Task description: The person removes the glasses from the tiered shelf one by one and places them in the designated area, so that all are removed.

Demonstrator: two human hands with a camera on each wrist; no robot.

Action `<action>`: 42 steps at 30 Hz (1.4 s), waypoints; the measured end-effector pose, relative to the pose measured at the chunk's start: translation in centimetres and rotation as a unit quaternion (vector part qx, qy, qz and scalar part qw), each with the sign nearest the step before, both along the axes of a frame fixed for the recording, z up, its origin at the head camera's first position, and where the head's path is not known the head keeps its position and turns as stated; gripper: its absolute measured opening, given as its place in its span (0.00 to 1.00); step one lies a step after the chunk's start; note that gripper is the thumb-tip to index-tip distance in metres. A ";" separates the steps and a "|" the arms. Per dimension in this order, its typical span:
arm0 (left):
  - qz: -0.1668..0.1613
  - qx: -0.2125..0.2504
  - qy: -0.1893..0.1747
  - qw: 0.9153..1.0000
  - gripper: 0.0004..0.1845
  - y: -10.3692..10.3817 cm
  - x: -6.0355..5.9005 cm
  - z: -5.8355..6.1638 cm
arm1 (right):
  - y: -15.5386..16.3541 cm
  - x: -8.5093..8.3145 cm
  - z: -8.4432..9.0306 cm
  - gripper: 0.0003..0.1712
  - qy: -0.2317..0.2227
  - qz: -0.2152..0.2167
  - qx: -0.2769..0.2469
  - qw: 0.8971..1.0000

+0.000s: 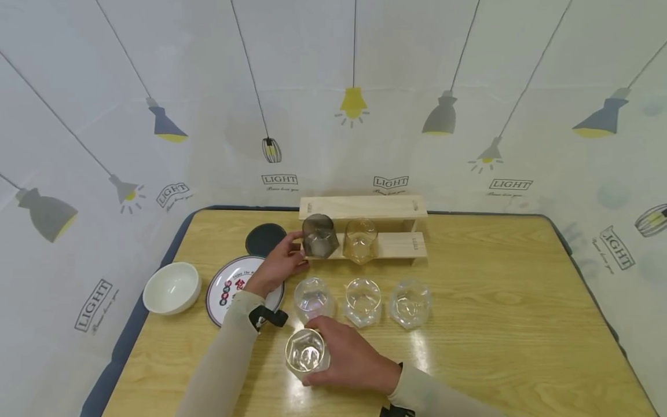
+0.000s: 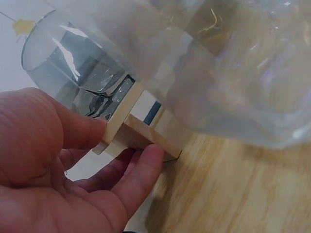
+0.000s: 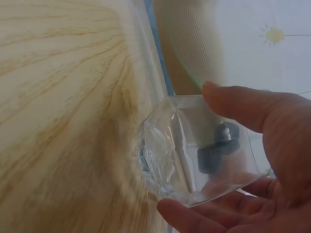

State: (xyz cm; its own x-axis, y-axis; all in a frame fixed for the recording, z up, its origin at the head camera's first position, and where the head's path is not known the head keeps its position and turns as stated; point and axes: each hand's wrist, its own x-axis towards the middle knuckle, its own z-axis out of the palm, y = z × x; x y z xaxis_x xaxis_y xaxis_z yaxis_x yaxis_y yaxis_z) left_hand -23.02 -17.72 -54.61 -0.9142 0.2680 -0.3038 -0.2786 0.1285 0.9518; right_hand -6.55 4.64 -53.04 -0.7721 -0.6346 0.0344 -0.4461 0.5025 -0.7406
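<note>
- Light wood-grain table (image 1: 495,324) w/ dark blue edging, backed by a white curtain (image 1: 156,69) printed w/ hanging lamps & bulbs.
- Right hand (image 1: 354,359) wraps a clear faceted glass tumbler (image 1: 305,352) at the near edge of the table, thumb & fingers curled round its sides; right wrist view shows the same tumbler (image 3: 194,150) pinched between thumb above & fingers below, close over the wood.
- Left hand (image 1: 278,263) reaches to the left end of a pale two-tier wooden rack (image 1: 365,229) at the table's back; fingers relaxed, tips just beside a smoky grey glass (image 1: 319,236) on the lower shelf. Left wrist view: fingertips (image 2: 146,160) touch the rack's wooden corner (image 2: 136,131), nothing gripped.
- An amber-tinted clear glass (image 1: 361,240) stands beside the grey one on the shelf.
- Three clear faceted glasses in a row between rack & held tumbler: left (image 1: 312,298), middle (image 1: 363,301), right (image 1: 410,303).
- Left of the hands: black round coaster (image 1: 264,238), white printed plate (image 1: 229,284), white ceramic bowl (image 1: 172,287).
- Plate partly hidden by the left forearm; its red lettering too small to read. A blurred clear glass fills much of the left wrist view.
- Curtain reads "LIGHT" repeatedly; script below it unreadable.
</note>
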 end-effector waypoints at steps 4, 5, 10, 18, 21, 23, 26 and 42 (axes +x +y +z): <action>0.000 0.002 0.002 1.000 0.29 0.0 0.0 0.0 | -0.1 0.1 -0.1 0.50 0.011 -0.004 0.010 1.000; -0.001 0.001 0.003 1.000 0.29 0.1 0.0 0.0 | -0.1 0.2 0.0 0.50 0.013 -0.005 0.015 1.000; -0.002 -0.003 -0.002 1.000 0.29 0.1 -0.1 0.0 | 0.4 0.3 1.2 0.53 0.041 0.002 0.050 0.998; 0.005 0.002 -0.003 1.000 0.30 0.1 0.0 0.3 | 2.9 -1.1 5.2 0.27 0.100 0.019 -0.050 0.994; 0.003 0.008 -0.004 1.000 0.30 0.2 0.0 0.3 | 4.1 -2.6 6.6 0.17 0.122 0.012 -0.102 0.987; 0.003 0.007 -0.005 1.000 0.30 0.2 0.0 0.3 | 5.0 -3.6 7.5 0.14 0.140 -0.002 -0.128 0.982; 0.004 0.004 -0.009 1.000 0.29 0.2 0.0 0.3 | 6.1 -5.4 8.5 0.15 0.169 -0.030 -0.150 0.974; 0.006 -0.001 -0.008 1.000 0.29 0.2 -0.2 -0.2 | 8.2 -14.0 7.8 0.60 0.005 -0.169 -0.045 0.985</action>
